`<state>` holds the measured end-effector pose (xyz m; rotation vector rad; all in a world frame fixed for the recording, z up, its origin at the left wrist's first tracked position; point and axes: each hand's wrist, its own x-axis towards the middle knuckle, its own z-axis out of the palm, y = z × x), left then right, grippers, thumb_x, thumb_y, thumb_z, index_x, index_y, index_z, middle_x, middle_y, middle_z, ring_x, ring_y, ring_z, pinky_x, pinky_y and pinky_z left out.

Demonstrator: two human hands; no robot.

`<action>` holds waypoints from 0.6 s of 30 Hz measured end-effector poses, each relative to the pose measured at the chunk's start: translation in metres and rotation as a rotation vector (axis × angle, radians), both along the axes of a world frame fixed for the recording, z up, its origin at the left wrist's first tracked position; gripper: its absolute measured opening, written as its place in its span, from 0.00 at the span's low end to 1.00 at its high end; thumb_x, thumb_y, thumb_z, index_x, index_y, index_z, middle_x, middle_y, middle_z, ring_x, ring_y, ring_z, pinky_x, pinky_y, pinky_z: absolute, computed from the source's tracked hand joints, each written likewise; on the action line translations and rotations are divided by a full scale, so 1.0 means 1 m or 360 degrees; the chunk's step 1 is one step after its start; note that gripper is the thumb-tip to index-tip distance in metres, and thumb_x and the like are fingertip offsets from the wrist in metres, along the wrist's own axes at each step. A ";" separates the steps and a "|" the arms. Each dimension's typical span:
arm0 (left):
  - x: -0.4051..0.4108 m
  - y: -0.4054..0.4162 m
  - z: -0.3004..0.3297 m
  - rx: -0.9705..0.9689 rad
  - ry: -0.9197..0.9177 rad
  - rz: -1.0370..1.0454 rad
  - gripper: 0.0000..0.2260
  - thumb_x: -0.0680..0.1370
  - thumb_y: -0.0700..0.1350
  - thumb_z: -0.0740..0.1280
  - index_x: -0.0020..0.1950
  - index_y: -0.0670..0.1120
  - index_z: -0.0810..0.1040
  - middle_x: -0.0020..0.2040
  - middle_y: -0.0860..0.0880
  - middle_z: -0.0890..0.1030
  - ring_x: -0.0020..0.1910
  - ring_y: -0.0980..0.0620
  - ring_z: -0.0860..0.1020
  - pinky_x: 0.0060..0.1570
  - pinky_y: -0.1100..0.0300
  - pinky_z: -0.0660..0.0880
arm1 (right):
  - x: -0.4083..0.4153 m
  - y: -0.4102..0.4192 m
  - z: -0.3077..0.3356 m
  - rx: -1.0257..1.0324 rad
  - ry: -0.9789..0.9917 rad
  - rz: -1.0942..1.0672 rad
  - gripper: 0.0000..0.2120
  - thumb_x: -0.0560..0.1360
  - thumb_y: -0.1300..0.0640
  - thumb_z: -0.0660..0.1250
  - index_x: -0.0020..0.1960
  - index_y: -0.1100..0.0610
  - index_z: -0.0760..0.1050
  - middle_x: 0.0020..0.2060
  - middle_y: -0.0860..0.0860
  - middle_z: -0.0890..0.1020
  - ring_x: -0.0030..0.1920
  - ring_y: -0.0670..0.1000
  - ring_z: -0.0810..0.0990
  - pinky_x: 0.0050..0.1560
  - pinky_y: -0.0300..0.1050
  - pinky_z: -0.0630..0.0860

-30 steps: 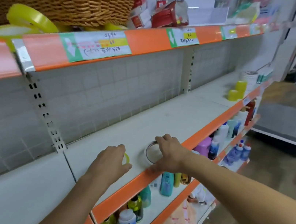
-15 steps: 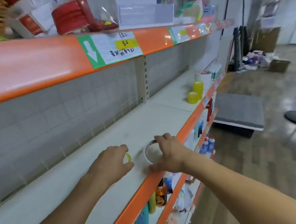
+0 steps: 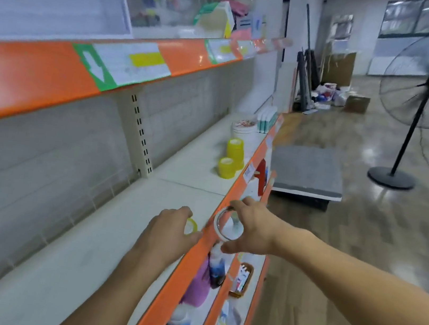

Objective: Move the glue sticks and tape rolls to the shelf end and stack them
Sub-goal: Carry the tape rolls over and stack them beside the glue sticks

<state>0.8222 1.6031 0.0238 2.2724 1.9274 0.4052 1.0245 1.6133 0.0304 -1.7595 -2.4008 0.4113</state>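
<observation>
A: What takes up most of the view?
B: The white shelf (image 3: 102,232) with its orange front edge, running away to the far end, and beside it the glossy floor (image 3: 363,240) with a big standing fan (image 3: 421,109) and a low grey platform (image 3: 306,170).

A: And at the far end of the shelf?
B: A stack of yellow tape rolls (image 3: 235,150) with a shorter yellow stack (image 3: 226,167) just in front of it. Behind them stands a white tub (image 3: 243,130) — and further back some pale bottles (image 3: 265,120), too blurred to name.

A: The hands?
B: Apart, side by side at the shelf's front edge. The right hand (image 3: 252,228) has thumb and fingers curled round a clear tape roll (image 3: 222,223), held out past the orange edge, above the lower shelves of bottles (image 3: 215,268). The left hand (image 3: 169,230) is closed over a small yellow tape roll (image 3: 190,226) — only a sliver of it shows past the fingers, just above the shelf near its edge.
</observation>
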 end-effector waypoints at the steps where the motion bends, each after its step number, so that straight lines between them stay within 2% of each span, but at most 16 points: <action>1: 0.014 0.012 0.000 0.0011 -0.0032 0.0013 0.23 0.75 0.59 0.68 0.66 0.50 0.74 0.60 0.47 0.80 0.61 0.46 0.76 0.54 0.56 0.72 | 0.014 0.014 0.001 0.0010 0.0003 0.0003 0.43 0.66 0.38 0.77 0.72 0.57 0.64 0.61 0.55 0.70 0.62 0.57 0.71 0.63 0.51 0.72; 6: 0.076 0.071 0.007 0.0066 -0.0106 0.0085 0.22 0.74 0.59 0.68 0.65 0.51 0.75 0.59 0.47 0.80 0.60 0.46 0.76 0.54 0.56 0.72 | 0.075 0.079 0.011 0.0044 0.0027 0.0057 0.46 0.66 0.39 0.77 0.75 0.56 0.61 0.66 0.54 0.68 0.66 0.57 0.68 0.67 0.51 0.69; 13: 0.147 0.141 0.019 0.0183 -0.0141 0.0081 0.19 0.74 0.59 0.68 0.60 0.51 0.77 0.55 0.47 0.82 0.55 0.44 0.78 0.49 0.55 0.73 | 0.137 0.159 0.014 0.0081 0.0015 0.0105 0.44 0.63 0.36 0.76 0.71 0.53 0.66 0.60 0.53 0.71 0.60 0.55 0.70 0.62 0.54 0.73; 18: 0.172 0.199 0.028 0.0221 -0.0126 0.0075 0.21 0.74 0.59 0.69 0.64 0.51 0.76 0.58 0.48 0.81 0.58 0.45 0.78 0.52 0.55 0.73 | 0.164 0.213 0.022 0.0143 -0.0023 0.0127 0.45 0.65 0.36 0.76 0.73 0.57 0.64 0.62 0.55 0.70 0.61 0.58 0.71 0.64 0.53 0.71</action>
